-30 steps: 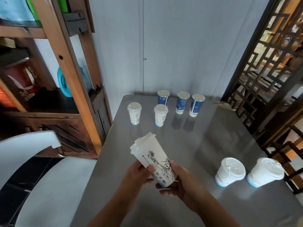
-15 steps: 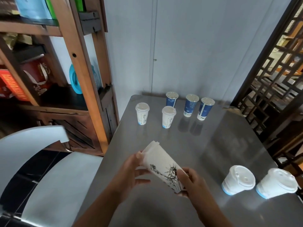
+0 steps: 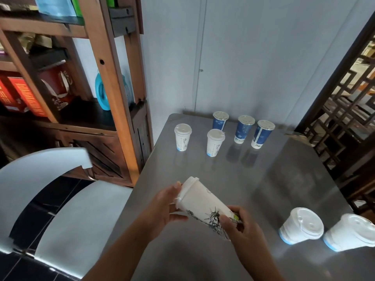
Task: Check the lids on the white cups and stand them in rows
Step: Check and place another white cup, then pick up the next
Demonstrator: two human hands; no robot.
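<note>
I hold a white lidded cup (image 3: 203, 203) with a black statue drawing, tilted almost flat above the near part of the grey table (image 3: 263, 179). My left hand (image 3: 162, 205) grips its lid end, thumb on the rim. My right hand (image 3: 241, 230) wraps the base end. Two white lidded cups (image 3: 182, 137) (image 3: 215, 142) stand upright side by side at the far left. Two more white lidded cups (image 3: 302, 226) (image 3: 351, 232) stand at the near right.
Three blue cups (image 3: 220, 121) (image 3: 243, 129) (image 3: 261, 134) stand in a row at the table's far edge by the wall. A wooden shelf unit (image 3: 113, 78) is at the left, a white chair (image 3: 50, 189) at the near left, a dark lattice screen (image 3: 345, 110) at the right.
The held cup has tipped further towards flat. My left hand has shifted from the cup's body up to its lid end. The camera has tilted down and to the left.
</note>
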